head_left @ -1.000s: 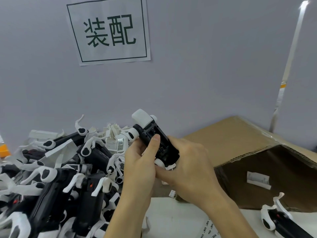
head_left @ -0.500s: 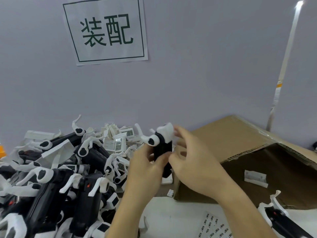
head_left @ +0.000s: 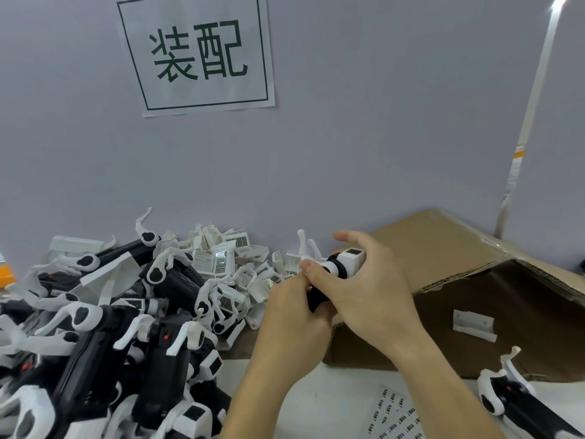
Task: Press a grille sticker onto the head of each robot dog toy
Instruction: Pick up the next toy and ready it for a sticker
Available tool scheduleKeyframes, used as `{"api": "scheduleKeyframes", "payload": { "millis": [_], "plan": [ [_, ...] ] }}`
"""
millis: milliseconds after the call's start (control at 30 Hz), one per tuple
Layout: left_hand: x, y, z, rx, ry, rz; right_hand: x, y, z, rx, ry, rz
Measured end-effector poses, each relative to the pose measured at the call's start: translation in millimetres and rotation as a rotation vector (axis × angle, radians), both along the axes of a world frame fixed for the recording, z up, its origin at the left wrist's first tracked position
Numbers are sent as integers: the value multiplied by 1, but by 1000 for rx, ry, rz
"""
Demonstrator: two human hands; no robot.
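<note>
I hold one black-and-white robot dog toy (head_left: 337, 269) in front of me, just above the near edge of a cardboard box. My left hand (head_left: 292, 307) grips its black body from below. My right hand (head_left: 367, 289) wraps over it, fingers curled round the white head (head_left: 352, 258), which points up and right. A dark square patch shows on the head's top face. White legs stick up at the toy's left. A sheet of grille stickers (head_left: 394, 416) lies on the white table below my right forearm.
A big pile of robot dog toys (head_left: 104, 327) and loose white head parts (head_left: 228, 258) fills the left side against the wall. An open cardboard box (head_left: 459, 264) lies on the right. Another robot dog (head_left: 512, 397) lies at the lower right.
The toy was turned so its head now points right and up. My right hand closed over the head from its open-fingered pose; both hands shifted slightly right.
</note>
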State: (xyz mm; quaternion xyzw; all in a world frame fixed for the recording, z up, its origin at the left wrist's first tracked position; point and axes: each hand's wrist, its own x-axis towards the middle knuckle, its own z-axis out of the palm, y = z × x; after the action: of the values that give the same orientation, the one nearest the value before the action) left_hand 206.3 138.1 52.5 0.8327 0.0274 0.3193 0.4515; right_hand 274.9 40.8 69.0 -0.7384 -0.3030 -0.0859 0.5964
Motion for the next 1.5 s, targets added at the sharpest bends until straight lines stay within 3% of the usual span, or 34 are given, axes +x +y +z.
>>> {"api": "scheduleKeyframes", "payload": {
  "millis": [233, 367, 467, 633, 767, 1033, 1167, 1333, 1500],
  "plan": [
    [-2, -3, 5, 7, -44, 11, 0, 0, 2, 96, 7, -40],
    [1, 3, -2, -55, -76, 95, 2, 2, 0, 84, 55, 80],
    [2, 9, -3, -292, -81, 149, 6, -1, 2, 94, 166, 244],
    [2, 17, 1, -878, -169, 175, 18, -4, -2, 18, 152, 175],
    [-4, 23, 6, -1237, -218, -52, 24, -4, -8, -94, 171, 161],
    [0, 24, 2, -1268, -301, -98, 14, 2, -10, -241, 344, 326],
    [2, 28, 1, -1309, -276, -55, 7, 1, -2, -102, 484, 486],
    [0, 24, 0, -1197, -244, -56, 7, 6, -10, -34, 484, 725],
    [-1, 24, 4, -1247, -199, -65, 5, 5, -8, 38, 501, 871]
  ]
}}
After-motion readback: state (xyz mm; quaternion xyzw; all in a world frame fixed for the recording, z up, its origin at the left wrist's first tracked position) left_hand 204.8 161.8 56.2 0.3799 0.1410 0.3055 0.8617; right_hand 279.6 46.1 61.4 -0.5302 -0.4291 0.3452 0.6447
